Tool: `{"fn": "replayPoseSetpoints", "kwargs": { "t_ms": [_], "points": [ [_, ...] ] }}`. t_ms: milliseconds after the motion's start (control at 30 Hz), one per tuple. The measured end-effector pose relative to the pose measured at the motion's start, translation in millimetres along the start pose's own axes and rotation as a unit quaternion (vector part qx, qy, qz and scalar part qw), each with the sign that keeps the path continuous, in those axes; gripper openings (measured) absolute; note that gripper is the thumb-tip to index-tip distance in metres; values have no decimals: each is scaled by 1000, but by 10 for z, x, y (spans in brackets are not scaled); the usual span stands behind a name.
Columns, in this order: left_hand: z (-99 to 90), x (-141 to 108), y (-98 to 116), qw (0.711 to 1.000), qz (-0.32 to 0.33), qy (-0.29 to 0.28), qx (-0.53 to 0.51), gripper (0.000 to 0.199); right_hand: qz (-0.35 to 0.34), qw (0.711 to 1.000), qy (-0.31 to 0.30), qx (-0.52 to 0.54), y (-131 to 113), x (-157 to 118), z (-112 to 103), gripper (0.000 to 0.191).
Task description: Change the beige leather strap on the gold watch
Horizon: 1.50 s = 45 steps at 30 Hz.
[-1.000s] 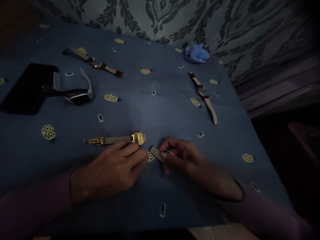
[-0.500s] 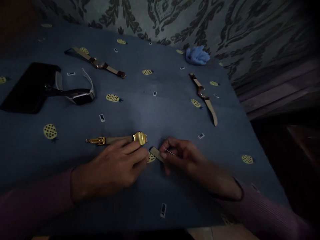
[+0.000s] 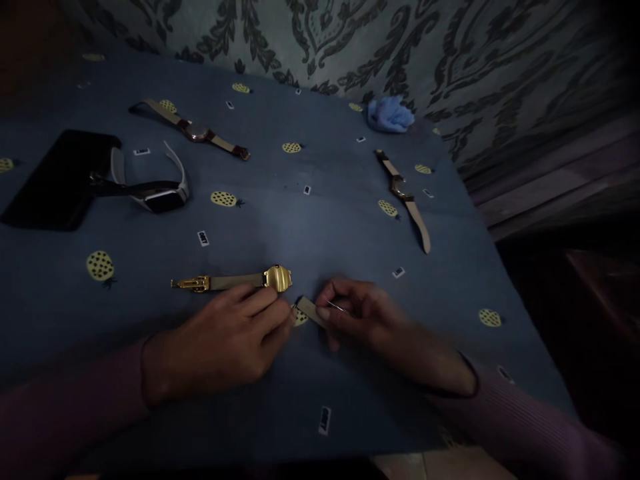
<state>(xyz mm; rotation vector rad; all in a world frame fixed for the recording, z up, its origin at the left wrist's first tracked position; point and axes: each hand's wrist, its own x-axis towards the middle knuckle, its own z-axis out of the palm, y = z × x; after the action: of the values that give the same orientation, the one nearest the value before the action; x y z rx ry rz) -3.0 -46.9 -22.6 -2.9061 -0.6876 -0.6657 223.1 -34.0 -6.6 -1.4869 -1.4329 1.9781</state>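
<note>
A gold watch (image 3: 278,278) lies face down with one strap (image 3: 235,282) and a gold clasp (image 3: 193,284) stretching left. My left hand (image 3: 230,333) is just below it, fingers bent and pressed together. A small dark sliver shows by its fingertips; what they pinch is hidden. My right hand (image 3: 365,313) grips a loose watch strap piece (image 3: 310,310), whose end points toward the left fingertips. A thin metal pin (image 3: 334,305) also sticks out between the right thumb and finger.
Two brown-strapped watches lie farther back, one at the left (image 3: 197,132) and one at the right (image 3: 401,189). Left of me are a black phone-like slab (image 3: 60,180) and a smartwatch (image 3: 167,200). A crumpled blue cloth (image 3: 390,115) rests near the patterned wall.
The view has shifted slightly. Both hands keep nearly the same pose, and the strap piece stays in the right hand close to the left fingertips.
</note>
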Motion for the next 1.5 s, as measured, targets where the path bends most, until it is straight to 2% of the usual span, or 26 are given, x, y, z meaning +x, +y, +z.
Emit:
{"fn": "replayPoseSetpoints", "kwargs": {
  "t_ms": [200,400,533,1033,1200,1300,1367,1500],
  "points": [
    [-53,6,-7,999,-28,10,-15,28,-3,1000,4,-1,13,0,2,21],
    [-70,25,-32,1000,-1,2,-9,30,-2,1000,8,3,-17,1,12,23],
    [-46,20,-24,1000,-11,-3,-17,28,-11,1000,-2,-1,-1,10,3,27],
    [-37,34,-27,999,-15,-17,-29,29,-21,1000,-6,6,36,6,4,24],
    [-85,-20,-42,999,-20,30,-1,22,-7,1000,-8,10,2,-4,7,22],
    [-151,1,-86,997,-44,40,44,15,-3,1000,-11,13,-16,-7,5,22],
    [-178,35,-125,994,-89,26,60,14,-2,1000,-10,18,-19,-7,2,22],
    [-138,79,-188,985,-168,-36,13,31,4,1000,-6,24,-5,-2,-6,25]
  ]
}}
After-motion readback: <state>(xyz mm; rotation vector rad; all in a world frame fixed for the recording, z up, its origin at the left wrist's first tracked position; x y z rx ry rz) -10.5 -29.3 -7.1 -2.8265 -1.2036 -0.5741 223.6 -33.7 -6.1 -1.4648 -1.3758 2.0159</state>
